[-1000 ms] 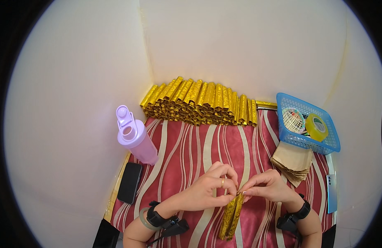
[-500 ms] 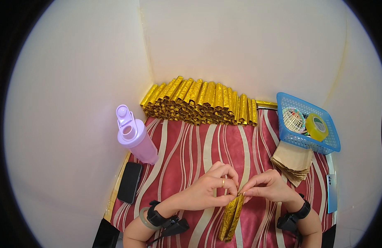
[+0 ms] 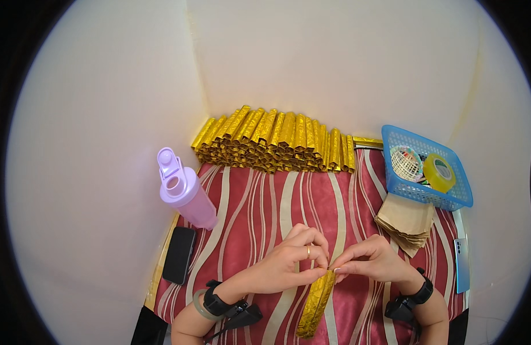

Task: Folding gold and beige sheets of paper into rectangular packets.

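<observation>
A folded strip of gold foil paper (image 3: pixel 315 305) hangs lengthwise toward me over the tablecloth. Both hands pinch its far end. My left hand (image 3: pixel 297 259) has thumb and forefinger pressed together at the left corner; a ring shows on one finger. My right hand (image 3: pixel 369 259) holds the right corner between thumb and fingertips. The fingertips of the two hands almost touch, so the very end of the strip is hidden. Farther back, a stack of gold paper tubes (image 3: pixel 277 135) lies against the wall, their hollow ends facing me.
At left stand a lilac shaker bottle (image 3: pixel 189 198) and a black phone (image 3: pixel 179 256). On the right sits a blue basket (image 3: pixel 400 185) with a tape roll (image 3: pixel 439 172) and a small woven basket (image 3: pixel 406 163). Brown paper sheets (image 3: pixel 406 221) and a light-blue phone (image 3: pixel 461 267) lie near it.
The gold strip's two long folds, earlier apart with a gap, now lie closer together, and its near end has swung slightly left. Both hands keep their pinch almost in place.
</observation>
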`<state>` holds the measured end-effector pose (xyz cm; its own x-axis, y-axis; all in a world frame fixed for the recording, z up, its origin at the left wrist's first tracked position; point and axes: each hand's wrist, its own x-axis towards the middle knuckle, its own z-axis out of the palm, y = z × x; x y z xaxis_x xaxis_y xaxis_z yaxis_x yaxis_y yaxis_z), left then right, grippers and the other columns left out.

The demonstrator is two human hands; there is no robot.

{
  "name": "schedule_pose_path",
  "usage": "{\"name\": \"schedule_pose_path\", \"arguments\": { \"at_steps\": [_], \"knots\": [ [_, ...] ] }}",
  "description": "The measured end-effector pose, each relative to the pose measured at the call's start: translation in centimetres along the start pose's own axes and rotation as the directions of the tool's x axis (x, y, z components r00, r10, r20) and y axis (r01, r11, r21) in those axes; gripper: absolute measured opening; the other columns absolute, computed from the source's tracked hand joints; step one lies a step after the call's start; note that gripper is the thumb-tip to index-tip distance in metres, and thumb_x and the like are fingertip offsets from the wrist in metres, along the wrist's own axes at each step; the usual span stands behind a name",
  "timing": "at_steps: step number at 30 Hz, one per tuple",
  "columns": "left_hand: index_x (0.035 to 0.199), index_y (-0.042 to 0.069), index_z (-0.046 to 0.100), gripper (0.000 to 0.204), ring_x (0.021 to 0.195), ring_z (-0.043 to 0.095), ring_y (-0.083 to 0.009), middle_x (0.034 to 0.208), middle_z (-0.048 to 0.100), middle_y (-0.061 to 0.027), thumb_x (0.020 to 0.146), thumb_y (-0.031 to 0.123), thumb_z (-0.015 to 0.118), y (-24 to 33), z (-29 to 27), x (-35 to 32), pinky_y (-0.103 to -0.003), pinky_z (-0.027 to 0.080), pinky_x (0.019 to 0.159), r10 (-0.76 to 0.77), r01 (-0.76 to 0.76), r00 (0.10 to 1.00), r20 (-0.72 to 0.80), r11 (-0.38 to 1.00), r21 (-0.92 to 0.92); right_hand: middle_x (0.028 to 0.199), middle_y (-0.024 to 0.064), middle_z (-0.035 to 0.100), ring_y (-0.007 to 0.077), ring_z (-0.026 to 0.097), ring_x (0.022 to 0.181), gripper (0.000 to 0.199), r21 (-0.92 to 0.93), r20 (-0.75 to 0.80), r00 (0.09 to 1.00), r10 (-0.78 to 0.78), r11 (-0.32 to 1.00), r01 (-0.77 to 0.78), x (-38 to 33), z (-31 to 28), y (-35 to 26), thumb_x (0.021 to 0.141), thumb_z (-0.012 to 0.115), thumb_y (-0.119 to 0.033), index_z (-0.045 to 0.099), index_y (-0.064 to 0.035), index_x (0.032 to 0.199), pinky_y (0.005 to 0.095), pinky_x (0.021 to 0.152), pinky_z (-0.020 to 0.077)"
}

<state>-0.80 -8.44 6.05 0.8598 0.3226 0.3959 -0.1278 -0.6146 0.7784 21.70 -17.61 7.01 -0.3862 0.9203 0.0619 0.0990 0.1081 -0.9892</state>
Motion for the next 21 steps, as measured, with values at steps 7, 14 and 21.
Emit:
{"name": "schedule_pose_path", "arguments": {
  "at_steps": [7, 14, 21],
  "knots": [
    [0.086, 0.009, 0.062, 0.009, 0.097, 0.042, -0.0203, 0.103, 0.05, -0.0023, 0.087, 0.015, 0.068, -0.01, 0.12, 0.08, -0.032, 0.037, 0.086, -0.011, 0.011, 1.0, 0.008, 1.0, -0.008, 0.088, 0.0097, 0.074, 0.0118, 0.071, 0.082, 0.016, -0.044, 0.013, 1.0, -0.01, 0.999, 0.011, -0.07, -0.11, -0.16, 0.093, 0.065, -0.005, 0.071, 0.0032, 0.105, 0.0244, 0.074, 0.056],
    [0.09, 0.009, 0.065, 0.006, 0.106, 0.046, -0.0204, 0.105, 0.051, -0.0029, 0.088, 0.013, 0.069, -0.08, 0.48, -0.09, -0.036, 0.034, 0.098, -0.115, 0.119, 0.992, 0.048, 0.987, -0.108, 0.086, 0.0064, 0.074, 0.0074, 0.068, 0.077, 0.016, -0.12, 0.033, 0.999, -0.016, 0.993, 0.019, 0.07, -0.08, 0.22, 0.088, 0.073, -0.012, 0.074, -0.0012, 0.099, 0.023, 0.068, 0.0516],
    [0.104, 0.005, 0.058, 0.012, 0.096, 0.05, -0.009, 0.103, 0.053, -0.0009, 0.095, 0.011, 0.061, -0.52, 0.26, 0.32, -0.023, 0.042, 0.083, -0.282, 0.076, 0.876, -0.391, 0.882, -0.465, 0.08, 0.0, 0.067, 0.0031, 0.056, 0.068, 0.01, -0.074, -0.244, 0.968, -0.065, 0.996, 0.048, 0.13, -0.6, 0.48, 0.087, 0.073, -0.007, 0.074, -0.0006, 0.095, 0.02, 0.061, 0.0433]
  ]
}}
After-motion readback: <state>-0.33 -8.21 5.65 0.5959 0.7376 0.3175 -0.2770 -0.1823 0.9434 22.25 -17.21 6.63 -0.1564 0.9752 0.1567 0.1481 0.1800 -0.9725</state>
